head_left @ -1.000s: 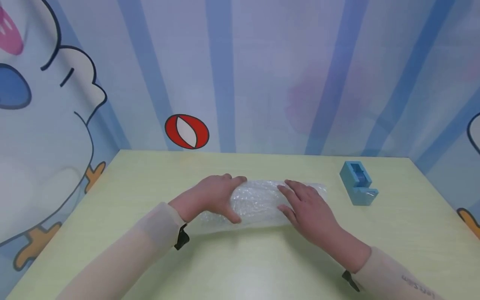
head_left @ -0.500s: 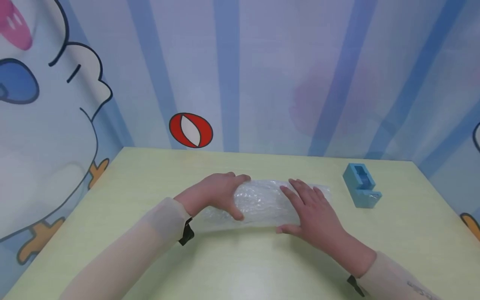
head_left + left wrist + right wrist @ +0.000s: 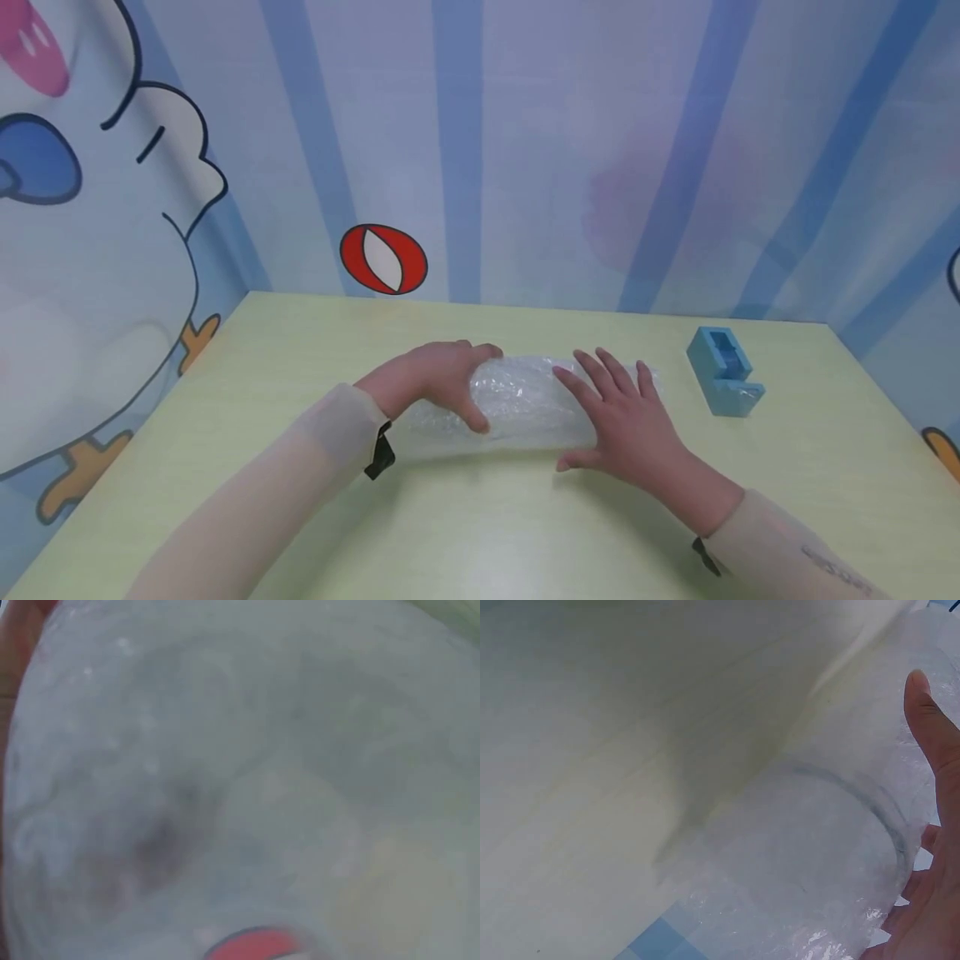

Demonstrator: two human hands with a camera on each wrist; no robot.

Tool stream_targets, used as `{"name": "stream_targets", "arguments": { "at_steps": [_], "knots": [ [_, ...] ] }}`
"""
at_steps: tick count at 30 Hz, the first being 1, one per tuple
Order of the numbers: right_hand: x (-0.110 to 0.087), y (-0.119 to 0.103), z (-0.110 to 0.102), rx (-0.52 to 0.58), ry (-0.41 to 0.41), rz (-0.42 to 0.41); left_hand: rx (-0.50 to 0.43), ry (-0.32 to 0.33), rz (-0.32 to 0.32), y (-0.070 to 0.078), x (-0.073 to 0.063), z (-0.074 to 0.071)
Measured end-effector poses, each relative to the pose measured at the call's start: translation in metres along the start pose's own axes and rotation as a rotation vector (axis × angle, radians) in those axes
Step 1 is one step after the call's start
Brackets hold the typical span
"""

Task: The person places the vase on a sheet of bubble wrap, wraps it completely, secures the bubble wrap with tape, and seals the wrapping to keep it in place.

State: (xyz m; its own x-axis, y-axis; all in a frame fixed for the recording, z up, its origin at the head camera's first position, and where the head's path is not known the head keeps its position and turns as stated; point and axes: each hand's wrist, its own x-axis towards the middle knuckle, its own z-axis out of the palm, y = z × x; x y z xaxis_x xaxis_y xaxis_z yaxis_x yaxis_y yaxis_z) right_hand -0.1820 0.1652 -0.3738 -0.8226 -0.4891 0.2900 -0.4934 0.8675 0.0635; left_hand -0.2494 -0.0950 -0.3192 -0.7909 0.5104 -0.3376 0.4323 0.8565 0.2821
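A roll-shaped bundle of clear bubble wrap lies across the middle of the table. My left hand grips its left part from above, thumb on the near side and fingers over the far side. Over the right part, my right hand has its fingers straight and spread, the thumb at the near edge. In the right wrist view a dark curved line like a round rim shows through the bubble wrap, beside the right hand. Blurred bubble wrap nearly fills the left wrist view.
A blue tape dispenser stands to the right of the bundle, near the table's back right corner. The pale yellow table ends at a wall covering with blue stripes and cartoon figures.
My right thumb has moved from on top of the wrap to its near edge, and the right fingers have spread wider. The left hand keeps its grip. The head view has shifted slightly.
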Motion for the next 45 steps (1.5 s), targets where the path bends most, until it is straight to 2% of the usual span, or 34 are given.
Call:
{"name": "stream_targets", "arguments": {
  "at_steps": [8, 17, 22, 36, 45],
  "knots": [
    [0.002, 0.002, 0.002, -0.077, -0.017, -0.012, -0.013, -0.021, -0.006, 0.001, 0.003, -0.003],
    [0.006, 0.006, 0.011, -0.132, 0.025, -0.05, -0.028, -0.067, -0.027, 0.0, 0.01, -0.009],
    [0.007, 0.008, 0.016, -0.159, 0.04, -0.057, -0.042, -0.092, -0.013, 0.002, 0.014, -0.011],
    [0.014, 0.013, 0.02, -0.08, 0.037, -0.044, -0.09, -0.167, 0.003, 0.0, 0.022, -0.02],
    [0.018, 0.012, 0.022, -0.046, 0.036, -0.024, -0.098, -0.168, 0.013, -0.003, 0.022, -0.025]
  ]
}}
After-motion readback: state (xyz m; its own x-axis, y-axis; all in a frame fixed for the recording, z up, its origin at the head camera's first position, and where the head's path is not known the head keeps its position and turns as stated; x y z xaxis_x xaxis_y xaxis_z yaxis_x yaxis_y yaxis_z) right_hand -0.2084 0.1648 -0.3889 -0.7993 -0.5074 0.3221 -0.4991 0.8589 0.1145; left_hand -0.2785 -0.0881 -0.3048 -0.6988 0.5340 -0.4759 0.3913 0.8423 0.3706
